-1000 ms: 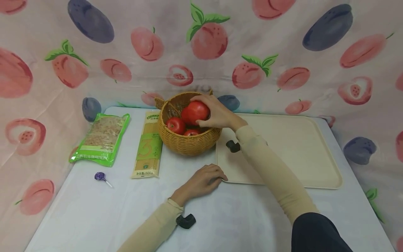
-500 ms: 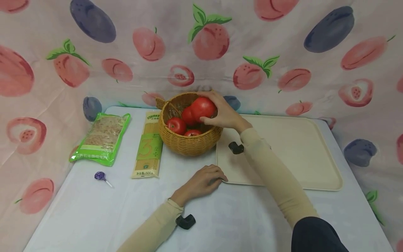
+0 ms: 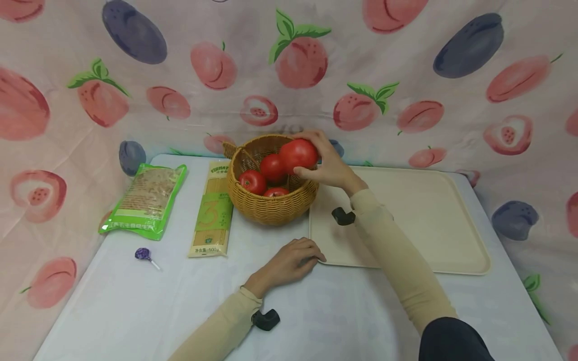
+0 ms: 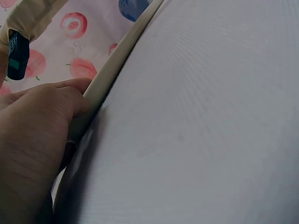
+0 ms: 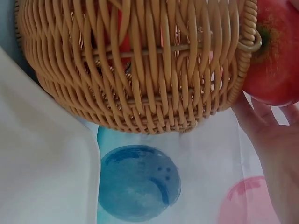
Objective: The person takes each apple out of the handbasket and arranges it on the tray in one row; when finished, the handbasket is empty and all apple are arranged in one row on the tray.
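In the head view, my right hand (image 3: 328,163) grips a large red apple (image 3: 300,154) at the right side of the wicker basket's rim. The right wrist view shows the apple (image 5: 275,56) from the stem end, beside the basket's woven edge. Several red apples (image 3: 253,182) lie inside the basket (image 3: 271,209). My left hand (image 3: 292,258) is at the near left corner of the cream tray (image 3: 420,215). In the left wrist view, its bent fingers (image 4: 77,85) and thumb pinch the tray's rim (image 4: 112,70).
Left of the basket lies a pack of spaghetti (image 3: 211,210). Farther left are a green-edged food bag (image 3: 146,200) and a purple lollipop (image 3: 143,254). A fruit-print cloth (image 3: 307,110) hangs behind the white table (image 3: 135,311), and the tray reaches near its right edge.
My right hand has moved right with the apple, from over the basket's middle to its right rim. The left hand has stayed at the tray corner.
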`<state>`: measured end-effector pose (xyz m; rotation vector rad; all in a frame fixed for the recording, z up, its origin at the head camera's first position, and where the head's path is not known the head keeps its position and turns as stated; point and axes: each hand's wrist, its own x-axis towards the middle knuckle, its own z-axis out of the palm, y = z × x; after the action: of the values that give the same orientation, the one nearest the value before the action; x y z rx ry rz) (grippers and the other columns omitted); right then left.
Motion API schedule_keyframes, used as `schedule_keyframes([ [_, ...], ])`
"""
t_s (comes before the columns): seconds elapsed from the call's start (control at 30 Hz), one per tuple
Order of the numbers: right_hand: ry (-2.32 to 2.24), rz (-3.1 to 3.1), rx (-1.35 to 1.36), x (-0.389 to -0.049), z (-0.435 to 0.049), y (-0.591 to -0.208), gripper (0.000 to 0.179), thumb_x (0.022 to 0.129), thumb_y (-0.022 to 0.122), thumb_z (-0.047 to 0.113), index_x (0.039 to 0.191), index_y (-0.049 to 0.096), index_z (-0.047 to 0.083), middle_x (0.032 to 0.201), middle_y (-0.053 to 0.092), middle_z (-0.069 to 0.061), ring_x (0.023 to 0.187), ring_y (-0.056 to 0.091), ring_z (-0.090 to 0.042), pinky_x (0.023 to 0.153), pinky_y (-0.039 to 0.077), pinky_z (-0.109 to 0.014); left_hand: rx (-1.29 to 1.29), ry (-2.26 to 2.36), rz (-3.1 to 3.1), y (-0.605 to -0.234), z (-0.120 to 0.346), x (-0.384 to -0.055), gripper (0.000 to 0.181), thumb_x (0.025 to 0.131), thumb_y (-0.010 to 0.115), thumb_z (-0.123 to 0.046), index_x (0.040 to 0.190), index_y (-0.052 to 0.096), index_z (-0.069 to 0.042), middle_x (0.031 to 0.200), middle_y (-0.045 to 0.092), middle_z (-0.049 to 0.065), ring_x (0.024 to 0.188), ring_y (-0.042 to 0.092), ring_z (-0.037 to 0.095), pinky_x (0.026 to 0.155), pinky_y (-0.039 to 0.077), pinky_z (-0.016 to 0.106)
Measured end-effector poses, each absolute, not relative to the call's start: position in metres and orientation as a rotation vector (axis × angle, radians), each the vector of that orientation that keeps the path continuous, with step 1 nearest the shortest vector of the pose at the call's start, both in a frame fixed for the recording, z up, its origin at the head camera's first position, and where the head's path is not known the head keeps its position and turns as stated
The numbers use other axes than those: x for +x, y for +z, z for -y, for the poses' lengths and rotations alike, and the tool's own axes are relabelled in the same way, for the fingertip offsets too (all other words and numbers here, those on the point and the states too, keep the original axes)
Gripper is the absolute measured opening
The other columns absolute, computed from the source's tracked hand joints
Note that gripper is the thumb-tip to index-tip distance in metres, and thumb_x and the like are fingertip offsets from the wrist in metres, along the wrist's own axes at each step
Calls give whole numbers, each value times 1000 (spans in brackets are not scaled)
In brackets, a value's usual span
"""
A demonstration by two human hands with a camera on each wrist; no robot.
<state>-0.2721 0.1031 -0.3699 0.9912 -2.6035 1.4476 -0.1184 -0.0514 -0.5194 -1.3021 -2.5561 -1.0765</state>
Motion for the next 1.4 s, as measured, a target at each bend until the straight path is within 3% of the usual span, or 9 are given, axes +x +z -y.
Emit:
schedule_keyframes([
  [0.17,1511,2552,931,-256,-107,-356,64,77,74,13,133,43,7,135,36,-11,123,41,-27,101,40,-50,-1297,-1059,2563,-519,51,-119,18,95,56,-17,104,68,-26,102,62,-15,102,54,0,87,43,22],
  [0.83,1704,2427,799,-245,-131,-362,69,77,74,5,131,32,4,137,42,-12,124,44,-23,103,38,-45,-1292,-1046,2574,-518,48,-118,18,94,56,-16,103,69,-25,103,62,-15,102,54,1,86,44,22],
  [1.1,1774,2402,813,-242,-141,-368,77,78,70,0,139,24,8,144,30,-10,126,44,-31,103,40,-51,-1302,-1061,2552,-519,49,-118,18,94,56,-16,103,68,-25,102,62,-15,102,54,0,87,43,22],
  [1.4,1725,2453,797,-238,-150,-376,80,77,72,3,143,29,13,141,24,-11,129,37,-29,100,41,-54,-1295,-1062,2553,-518,51,-118,18,93,57,-14,103,68,-25,101,62,-14,101,54,1,88,43,23],
])
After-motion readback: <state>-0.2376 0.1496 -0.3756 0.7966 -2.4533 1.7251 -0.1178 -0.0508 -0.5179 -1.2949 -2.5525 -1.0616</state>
